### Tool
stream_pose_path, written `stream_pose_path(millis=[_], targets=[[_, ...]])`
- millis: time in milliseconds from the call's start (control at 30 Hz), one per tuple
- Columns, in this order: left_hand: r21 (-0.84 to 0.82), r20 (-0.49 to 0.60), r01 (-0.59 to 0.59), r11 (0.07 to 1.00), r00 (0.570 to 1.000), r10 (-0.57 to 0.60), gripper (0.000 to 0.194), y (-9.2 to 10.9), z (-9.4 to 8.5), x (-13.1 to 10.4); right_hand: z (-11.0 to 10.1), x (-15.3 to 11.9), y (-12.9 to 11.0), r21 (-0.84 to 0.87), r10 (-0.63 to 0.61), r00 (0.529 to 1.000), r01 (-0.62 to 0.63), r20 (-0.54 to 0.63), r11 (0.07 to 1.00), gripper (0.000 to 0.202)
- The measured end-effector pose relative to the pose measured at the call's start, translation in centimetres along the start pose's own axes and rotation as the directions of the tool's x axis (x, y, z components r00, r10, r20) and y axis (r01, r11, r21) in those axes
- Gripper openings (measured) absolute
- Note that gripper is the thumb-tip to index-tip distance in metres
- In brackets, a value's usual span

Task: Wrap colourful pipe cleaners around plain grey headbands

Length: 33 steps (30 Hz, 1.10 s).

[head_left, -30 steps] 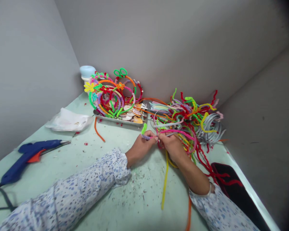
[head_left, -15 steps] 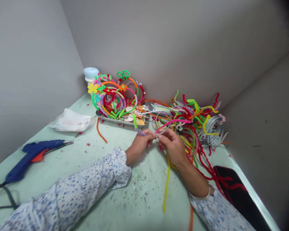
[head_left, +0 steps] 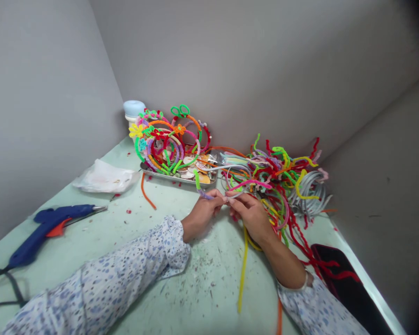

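Near the middle of the table my left hand [head_left: 204,211] is closed around a headband wrapped in fuzzy pipe cleaner. Its green tip [head_left: 197,179] and purple stretch [head_left: 205,194] stick up beyond the fingers. My right hand [head_left: 250,214] pinches at the same spot, fingertips nearly touching the left ones. A bright pink pipe cleaner [head_left: 254,183] runs out from between the hands to the right. A bare grey strip of the band [head_left: 238,192] shows above the right fingers. The pinched spot itself is mostly hidden by the fingertips.
Finished pipe-cleaner headbands [head_left: 167,139] rest on a metal tray [head_left: 160,175] of small flat pieces. To the right lie tangled pipe cleaners [head_left: 275,163], grey bands [head_left: 310,190] and a phone [head_left: 349,288]. A blue glue gun [head_left: 45,232] and a white plastic bag [head_left: 104,177] lie left.
The pink pipe cleaner's free end has swung slightly down and left. My fingertips stay together at the band, and the whole view has shifted a little.
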State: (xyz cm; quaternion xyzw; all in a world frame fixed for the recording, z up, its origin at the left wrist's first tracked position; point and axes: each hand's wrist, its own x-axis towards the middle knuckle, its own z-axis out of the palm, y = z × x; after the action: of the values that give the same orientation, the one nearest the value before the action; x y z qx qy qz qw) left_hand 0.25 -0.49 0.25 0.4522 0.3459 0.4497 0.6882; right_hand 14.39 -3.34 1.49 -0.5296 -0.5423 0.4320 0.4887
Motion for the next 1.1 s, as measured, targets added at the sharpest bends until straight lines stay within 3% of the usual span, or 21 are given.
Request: stream_pose_path(millis=[667, 867, 1100], targets=[[0.14, -0.017, -0.084, 0.987, 0.996, 0.087, 0.02, -0.31, -0.09, -0.29, 0.44, -0.01, 0.49, -0.187, -0.045, 0.995, 0.029, -0.085, 0.982, 0.029], [0.234, 0.001, -0.149, 0.961, 0.988, 0.153, 0.024, -0.1, -0.14, -0.55, 0.35, -0.12, 0.22, -0.315, -0.052, 0.994, 0.019, -0.097, 0.949, 0.039], [0.325, 0.026, -0.223, 0.919, 0.974, 0.227, 0.018, -0.21, -0.16, -0.88, 0.05, 0.05, -0.21, -0.453, -0.115, 0.991, 0.074, -0.064, 0.889, 0.028]])
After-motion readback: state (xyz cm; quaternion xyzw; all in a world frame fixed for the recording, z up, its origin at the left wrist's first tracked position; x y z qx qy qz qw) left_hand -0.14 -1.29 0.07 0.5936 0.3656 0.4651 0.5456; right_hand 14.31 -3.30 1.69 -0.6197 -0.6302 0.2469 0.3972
